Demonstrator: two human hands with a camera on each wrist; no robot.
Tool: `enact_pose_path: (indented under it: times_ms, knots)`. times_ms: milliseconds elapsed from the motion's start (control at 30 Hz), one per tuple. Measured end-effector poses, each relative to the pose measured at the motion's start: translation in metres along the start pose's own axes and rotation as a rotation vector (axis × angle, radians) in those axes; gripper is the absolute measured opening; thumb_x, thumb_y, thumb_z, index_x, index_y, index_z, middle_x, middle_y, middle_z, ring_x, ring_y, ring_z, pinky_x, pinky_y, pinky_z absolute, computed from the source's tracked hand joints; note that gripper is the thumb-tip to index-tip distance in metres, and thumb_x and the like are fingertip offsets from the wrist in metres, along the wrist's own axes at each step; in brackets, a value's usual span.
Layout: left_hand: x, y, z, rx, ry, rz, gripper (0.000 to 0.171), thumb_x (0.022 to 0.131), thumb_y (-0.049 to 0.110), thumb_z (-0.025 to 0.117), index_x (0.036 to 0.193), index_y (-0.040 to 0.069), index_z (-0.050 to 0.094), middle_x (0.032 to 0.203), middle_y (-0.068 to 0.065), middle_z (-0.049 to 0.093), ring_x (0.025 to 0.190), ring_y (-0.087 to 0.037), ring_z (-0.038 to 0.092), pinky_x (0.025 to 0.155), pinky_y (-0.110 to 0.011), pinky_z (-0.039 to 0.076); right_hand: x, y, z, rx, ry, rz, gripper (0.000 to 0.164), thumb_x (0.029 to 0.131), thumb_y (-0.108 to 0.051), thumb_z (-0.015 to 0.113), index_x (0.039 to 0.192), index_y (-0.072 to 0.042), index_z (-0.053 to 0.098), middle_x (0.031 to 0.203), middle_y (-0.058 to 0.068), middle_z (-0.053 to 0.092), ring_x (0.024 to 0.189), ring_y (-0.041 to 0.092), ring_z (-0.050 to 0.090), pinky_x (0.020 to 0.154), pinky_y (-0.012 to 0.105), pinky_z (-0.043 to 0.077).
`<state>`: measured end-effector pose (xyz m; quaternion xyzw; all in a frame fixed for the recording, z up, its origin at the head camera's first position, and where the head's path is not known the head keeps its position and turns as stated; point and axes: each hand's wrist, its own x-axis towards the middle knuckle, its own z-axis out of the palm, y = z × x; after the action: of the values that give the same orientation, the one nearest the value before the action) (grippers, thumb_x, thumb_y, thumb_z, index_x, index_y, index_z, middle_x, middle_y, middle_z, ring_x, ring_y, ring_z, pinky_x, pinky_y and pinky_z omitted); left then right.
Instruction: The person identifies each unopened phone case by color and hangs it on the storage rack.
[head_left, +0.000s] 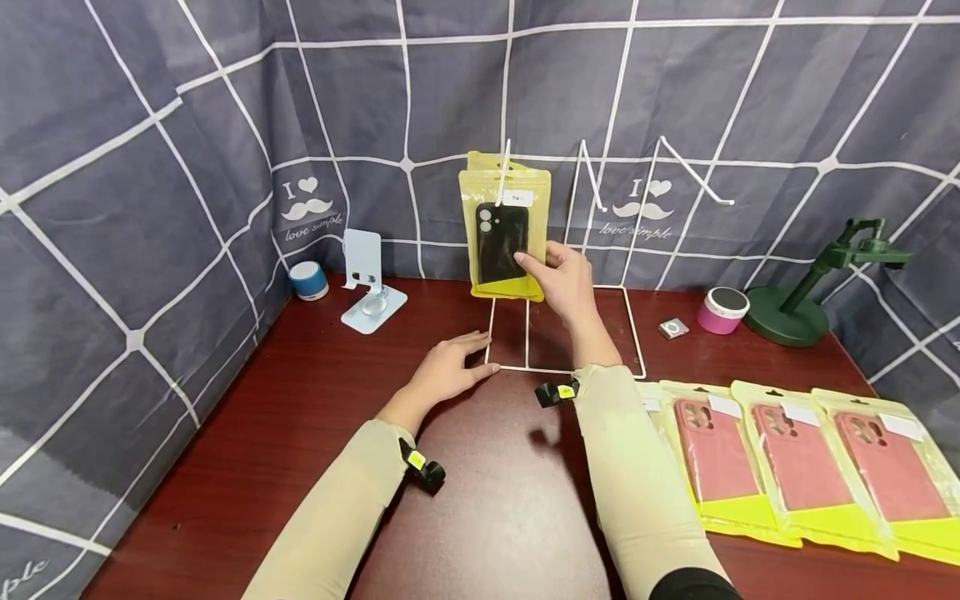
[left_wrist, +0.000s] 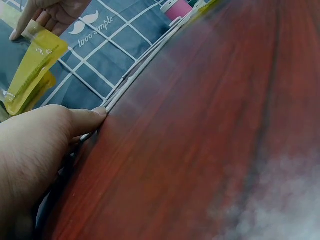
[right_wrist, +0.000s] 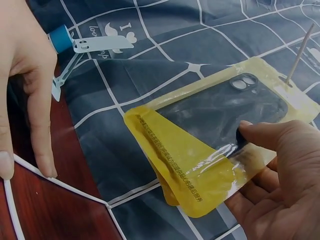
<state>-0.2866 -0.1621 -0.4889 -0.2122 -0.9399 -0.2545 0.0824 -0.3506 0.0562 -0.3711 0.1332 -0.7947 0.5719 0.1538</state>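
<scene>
My right hand [head_left: 566, 283] pinches the lower right edge of a yellow-edged clear pouch with a black phone case [head_left: 501, 242] inside. The pouch hangs by its top hole on the left prong of a white wire display rack [head_left: 527, 333]; another yellow pouch [head_left: 486, 159] shows behind it. In the right wrist view, the thumb lies on the front of the phone case pouch [right_wrist: 210, 130], the other fingers behind it. My left hand [head_left: 446, 371] rests at the rack's front left corner, fingers extended. In the left wrist view its thumb [left_wrist: 90, 120] touches the base wire.
Several pouches with pink phone cases [head_left: 798, 458] lie overlapping at the right. A pink speaker [head_left: 722, 311], small square device [head_left: 673, 328] and green stand [head_left: 795, 312] sit behind them. At back left are a blue speaker [head_left: 308, 281] and light-blue phone stand [head_left: 367, 283].
</scene>
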Motion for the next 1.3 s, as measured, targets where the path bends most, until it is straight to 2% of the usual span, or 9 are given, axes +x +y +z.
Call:
enact_pose_path:
  times_ms: [233,600,900,1167,1300]
  knots:
    - [-0.001,0.002,0.000,0.007,-0.010,-0.010,0.064,0.093,0.053,0.067,0.143,0.014,0.059,0.147,-0.004,0.055,0.139,-0.017,0.047,0.113,-0.038,0.037,-0.001,-0.001,-0.001,0.021,-0.047,0.032,0.035,0.086,-0.038,0.080,0.107,-0.010,0.077,0.100,0.007,0.077,0.082,0.013,0.070,0.065,0.023,0.051]
    - [-0.003,0.004,-0.007,0.002,-0.035,-0.026,0.065,0.093,0.052,0.067,0.144,0.012,0.058,0.149,-0.007,0.052,0.140,-0.019,0.045,0.114,-0.039,0.036,0.000,-0.004,-0.004,0.012,-0.070,0.022,0.032,0.087,-0.036,0.079,0.106,-0.011,0.077,0.100,0.006,0.077,0.082,0.010,0.068,0.068,0.025,0.049]
    - [-0.001,0.004,-0.005,-0.011,-0.019,-0.003,0.066,0.093,0.052,0.067,0.144,0.011,0.058,0.148,-0.007,0.053,0.140,-0.020,0.046,0.114,-0.039,0.036,0.003,-0.002,-0.012,-0.055,-0.049,-0.025,0.030,0.088,-0.035,0.078,0.106,-0.011,0.077,0.098,0.007,0.077,0.087,0.013,0.067,0.070,0.028,0.044]
    - [-0.002,0.005,-0.005,-0.025,-0.010,-0.001,0.064,0.093,0.049,0.068,0.142,0.010,0.059,0.147,-0.008,0.054,0.139,-0.022,0.047,0.114,-0.041,0.037,0.003,-0.002,-0.018,-0.028,-0.056,-0.006,0.032,0.087,-0.036,0.079,0.105,-0.010,0.076,0.097,0.005,0.077,0.087,0.013,0.068,0.074,0.027,0.047]
    - [-0.001,0.006,-0.003,-0.021,-0.009,-0.003,0.063,0.093,0.048,0.069,0.143,0.010,0.059,0.147,-0.007,0.054,0.139,-0.022,0.047,0.114,-0.042,0.036,0.003,-0.003,-0.025,0.001,-0.013,-0.021,0.029,0.089,-0.033,0.077,0.107,-0.011,0.076,0.098,0.004,0.077,0.090,0.010,0.069,0.081,0.024,0.049]
